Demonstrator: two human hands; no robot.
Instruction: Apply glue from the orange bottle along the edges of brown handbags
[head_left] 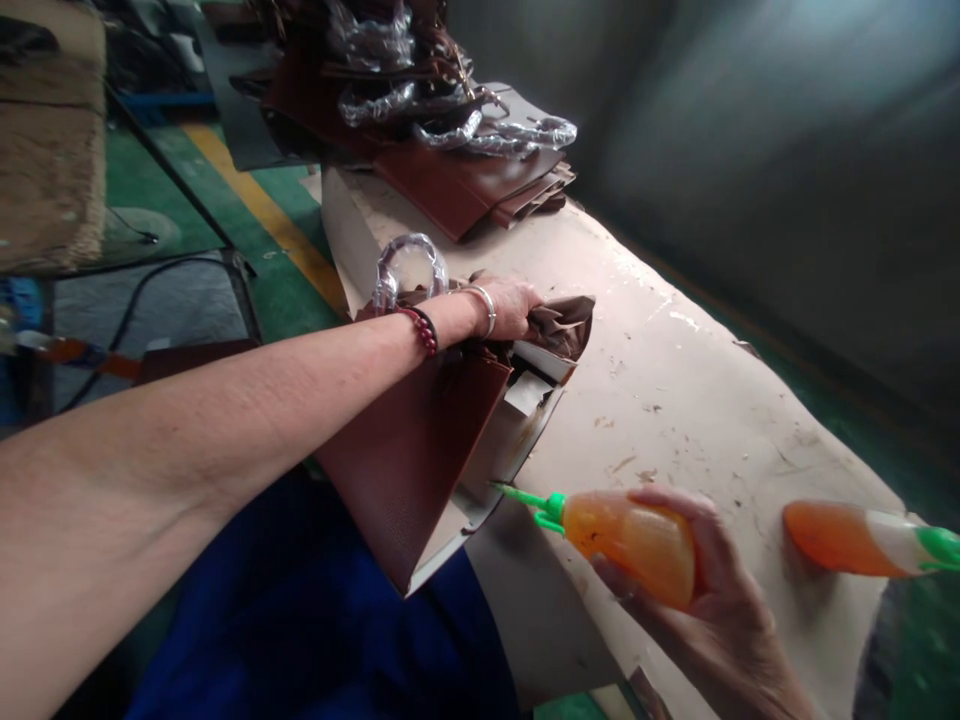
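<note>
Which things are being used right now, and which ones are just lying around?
Being used:
- brown bag, with the left hand on it
- squeeze bottle, in the right hand, its green tip by the bag's edge

Seem to be just lying around:
- other bottle, on its side on the table
- pile of brown bags, untouched behind

No legible txt, brand, no. or sign in pic; white patch (527,393) in brown bag (420,440) unreadable.
</note>
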